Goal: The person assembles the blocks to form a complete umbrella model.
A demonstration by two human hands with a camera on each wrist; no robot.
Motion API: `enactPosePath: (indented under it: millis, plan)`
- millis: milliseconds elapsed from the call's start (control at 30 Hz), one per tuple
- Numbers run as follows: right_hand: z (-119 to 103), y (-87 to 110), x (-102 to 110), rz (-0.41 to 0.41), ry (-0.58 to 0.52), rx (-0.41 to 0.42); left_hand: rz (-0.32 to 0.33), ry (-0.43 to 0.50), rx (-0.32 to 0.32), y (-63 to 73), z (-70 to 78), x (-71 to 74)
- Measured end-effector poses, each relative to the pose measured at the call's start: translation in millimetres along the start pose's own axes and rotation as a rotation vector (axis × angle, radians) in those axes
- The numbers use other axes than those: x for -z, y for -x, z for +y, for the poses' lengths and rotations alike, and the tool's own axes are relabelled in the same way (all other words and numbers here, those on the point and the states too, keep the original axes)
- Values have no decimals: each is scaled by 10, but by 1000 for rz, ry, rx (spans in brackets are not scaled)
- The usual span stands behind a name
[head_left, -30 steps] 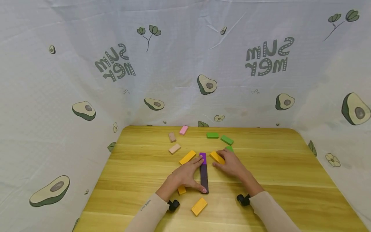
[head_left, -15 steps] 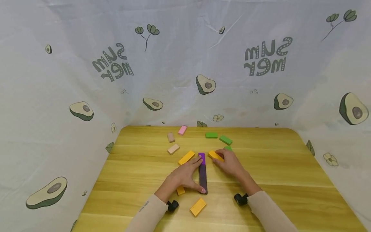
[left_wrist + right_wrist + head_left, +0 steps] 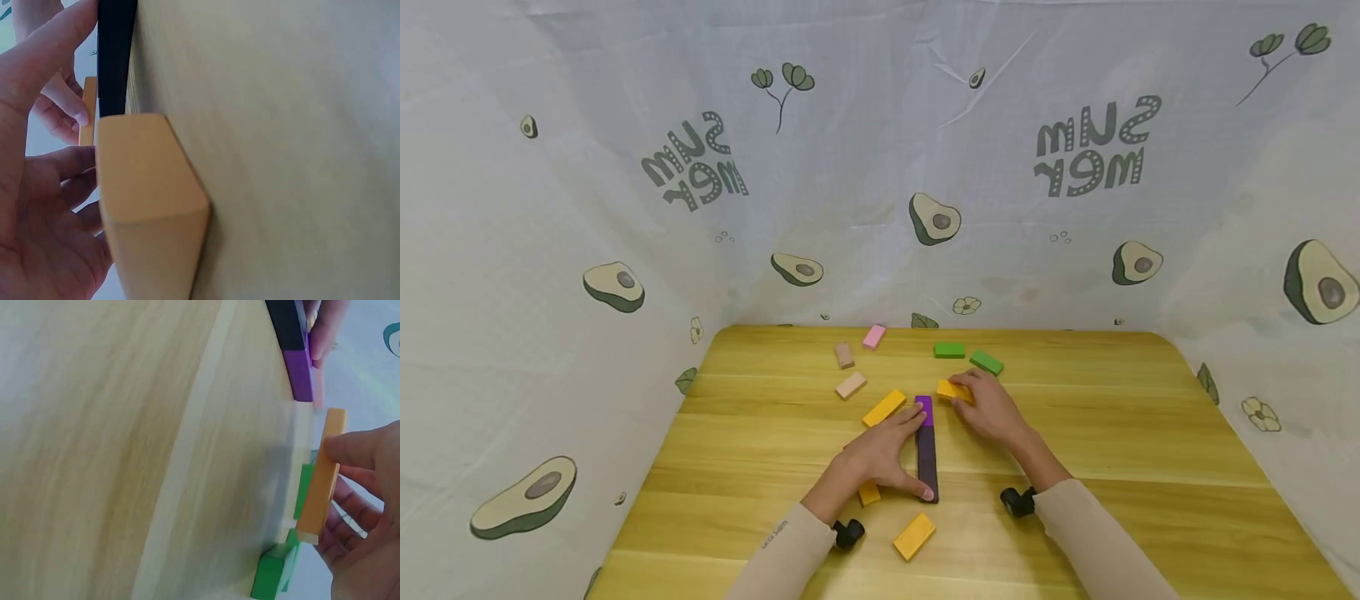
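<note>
A purple block (image 3: 927,418) and a black strip (image 3: 927,462) lie end to end in a straight row on the table. My left hand (image 3: 880,454) rests along this row, fingertips on the purple end and thumb at the near black end, with the fingers fairly straight. In my right hand (image 3: 992,408) an orange block (image 3: 946,389) is pinched between thumb and fingers, right of the purple end. The right wrist view shows this orange block (image 3: 322,481) raised off the wood and apart from the row.
Other orange blocks lie around my left hand: one beyond it (image 3: 883,408), one partly under it (image 3: 869,493), one nearer (image 3: 914,536). Green blocks (image 3: 950,351) lie at the back right. Tan blocks (image 3: 851,385) and a pink block (image 3: 874,337) lie back left. A printed curtain (image 3: 865,167) encloses the table.
My right hand has moved slightly away from me with the orange block, which has turned closer to crosswise. It now covers the nearest green block. My left hand has stayed on the row.
</note>
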State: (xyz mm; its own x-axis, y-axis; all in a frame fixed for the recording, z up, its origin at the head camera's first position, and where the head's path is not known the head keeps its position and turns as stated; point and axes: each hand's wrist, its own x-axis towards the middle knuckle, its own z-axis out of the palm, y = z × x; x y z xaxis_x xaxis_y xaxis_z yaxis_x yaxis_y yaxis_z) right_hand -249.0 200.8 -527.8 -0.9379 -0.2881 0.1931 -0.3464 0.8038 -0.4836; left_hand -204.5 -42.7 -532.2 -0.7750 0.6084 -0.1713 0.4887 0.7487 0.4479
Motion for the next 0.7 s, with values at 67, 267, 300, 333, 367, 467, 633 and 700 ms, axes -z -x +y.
enactPosePath:
  millis: [67, 267, 300, 333, 367, 467, 633, 700]
  plan:
    - [-24, -29, -6, -10, 22, 1, 1, 2, 1, -1, 1, 5]
    - [-76, -80, -43, -31, 48, -3, -9, 15, -4, -1, 1, 6]
    - [-79, -90, -55, -33, 48, 0, -10, 14, -3, -1, -2, 2]
    - [-80, -100, -68, -32, 49, 7, -8, 15, -3, -1, -5, -2]
    - [-80, -109, -80, -32, 45, 10, -7, 16, -3, -2, -4, -5]
    - [-75, -143, -115, -27, 42, 20, -3, 14, -3, -3, 0, -5]
    - [-76, -187, -152, -29, 52, 26, -2, -4, 3, -1, 9, 4]
    - [-82, -202, -160, -36, 56, 21, -2, -10, 5, -1, 8, 6]
